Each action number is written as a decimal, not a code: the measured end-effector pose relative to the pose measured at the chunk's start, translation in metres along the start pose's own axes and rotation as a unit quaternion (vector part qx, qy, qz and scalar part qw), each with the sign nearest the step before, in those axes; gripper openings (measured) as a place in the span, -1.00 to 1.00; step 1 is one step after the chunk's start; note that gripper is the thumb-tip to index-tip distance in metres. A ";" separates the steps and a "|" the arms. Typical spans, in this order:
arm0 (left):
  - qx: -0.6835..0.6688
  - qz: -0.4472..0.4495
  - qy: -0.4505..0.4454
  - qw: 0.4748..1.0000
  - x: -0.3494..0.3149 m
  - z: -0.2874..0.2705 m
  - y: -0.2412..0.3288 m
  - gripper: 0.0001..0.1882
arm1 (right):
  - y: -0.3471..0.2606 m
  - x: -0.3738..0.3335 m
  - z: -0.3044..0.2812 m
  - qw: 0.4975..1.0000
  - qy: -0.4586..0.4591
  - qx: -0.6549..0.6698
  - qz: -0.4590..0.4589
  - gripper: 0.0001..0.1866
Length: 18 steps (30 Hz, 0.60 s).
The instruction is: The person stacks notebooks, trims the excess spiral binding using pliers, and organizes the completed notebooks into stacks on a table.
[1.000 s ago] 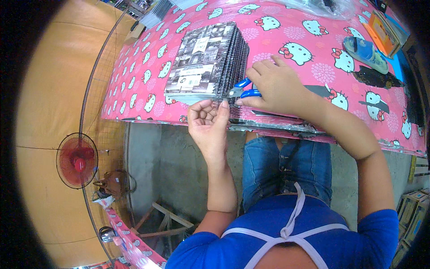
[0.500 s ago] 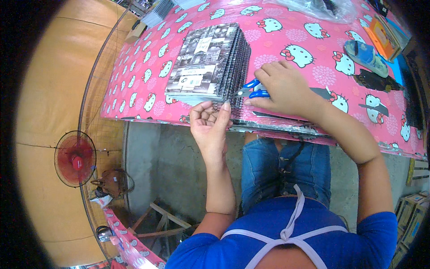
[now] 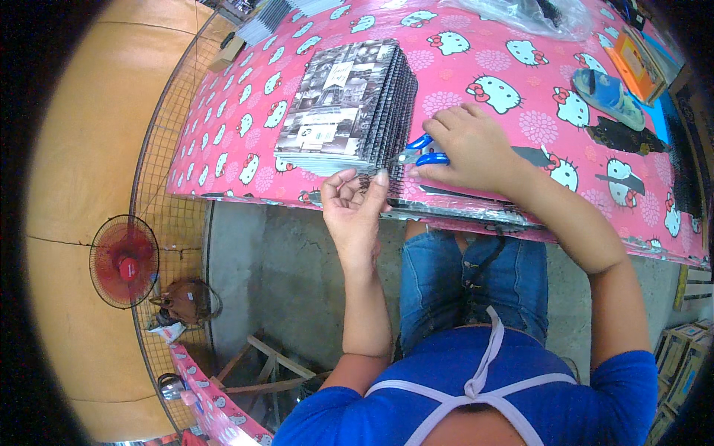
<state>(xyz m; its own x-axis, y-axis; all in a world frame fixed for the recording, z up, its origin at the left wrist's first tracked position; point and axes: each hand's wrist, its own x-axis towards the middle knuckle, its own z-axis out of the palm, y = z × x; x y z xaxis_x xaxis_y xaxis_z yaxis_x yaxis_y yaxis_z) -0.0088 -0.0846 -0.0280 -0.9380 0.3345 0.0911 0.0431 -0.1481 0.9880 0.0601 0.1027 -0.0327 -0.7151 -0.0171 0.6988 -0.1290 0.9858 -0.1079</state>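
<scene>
A stack of spiral-bound notebooks with black-and-white photo covers lies near the table's front edge. Black wire spirals run down its right side. My right hand grips diagonal cutters with blue handles, their jaws close to the lower end of the spirals. My left hand is at the stack's near right corner, thumb and fingers closed around a dark coil end of the spiral. The jaws are small and partly lost against the black wire, so I cannot tell if they touch it.
A pink patterned cloth covers the table. Toward the right lie a blue sandal-shaped item, an orange framed board and black scraps. Clear plastic lies at the back. A red fan stands left, beside wire mesh.
The cutters' jaws have shifted slightly right, away from the stack. My left hand has moved a little to the right, and more of the dark coil shows at its fingers.
</scene>
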 end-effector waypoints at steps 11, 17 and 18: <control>-0.017 -0.007 -0.022 1.000 0.003 -0.008 -0.008 -0.68 | -0.007 -0.006 -0.005 0.989 -0.125 0.017 0.074 -0.36; 0.014 0.029 -0.031 0.999 0.005 -0.007 -0.018 -0.65 | -0.014 0.008 -0.005 0.968 -0.225 0.048 0.104 -0.36; 0.002 0.016 -0.029 0.999 0.006 -0.008 -0.018 -0.64 | -0.015 0.013 -0.010 0.950 -0.282 0.055 0.124 -0.36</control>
<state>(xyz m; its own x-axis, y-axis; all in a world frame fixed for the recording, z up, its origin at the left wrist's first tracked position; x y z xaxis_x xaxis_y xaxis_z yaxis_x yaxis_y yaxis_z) -0.0178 -0.0875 -0.0461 -0.9148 0.3826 0.1296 0.0745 -0.1555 0.9850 0.0598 0.0898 -0.0151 -0.9832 0.0949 0.1559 0.0418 0.9485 -0.3141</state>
